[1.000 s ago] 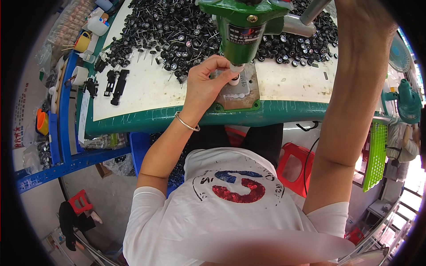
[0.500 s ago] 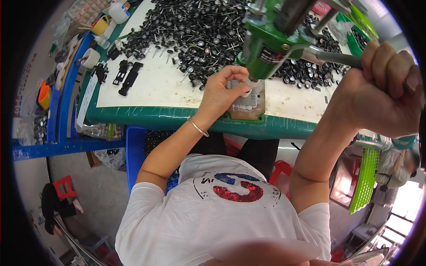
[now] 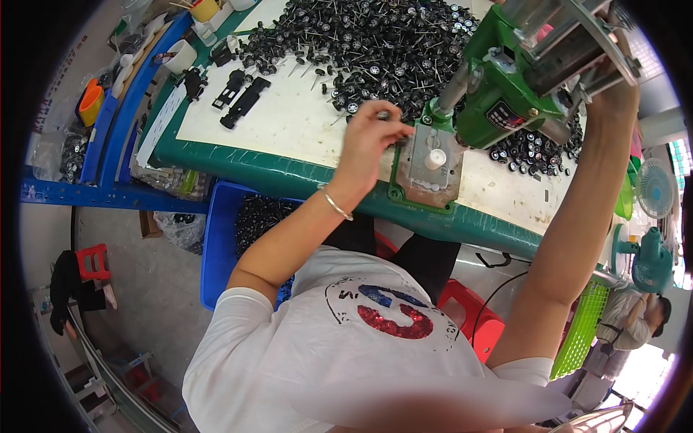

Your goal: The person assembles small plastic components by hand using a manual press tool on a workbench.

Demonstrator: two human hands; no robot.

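Observation:
My left hand point(image 3: 367, 144), with a bangle at its wrist, hovers just left of a green hand press point(image 3: 498, 108). Its fingers are bent together, and something small and dark shows between them, too unclear to name. A short white round post point(image 3: 435, 159) stands bare on the press's metal plate point(image 3: 422, 177). My right forearm point(image 3: 588, 166) reaches up at the far right, behind the metal parts at the press's top. Those parts hide the right hand's fingers. Beyond the press lies a big heap of small black wheels point(image 3: 354, 50), many on thin metal axles.
Several black toy car chassis point(image 3: 245, 102) lie on the left of the white tabletop, which has a green padded edge point(image 3: 289, 173). A blue bin point(image 3: 216, 245) of black parts stands below it. A red stool point(image 3: 469, 317) and teal fans point(image 3: 653, 260) are at the right.
The left hand has drawn back from beneath the press head, uncovering the white post. My right hand has gone up and away, out of clear sight. The whole view has shifted.

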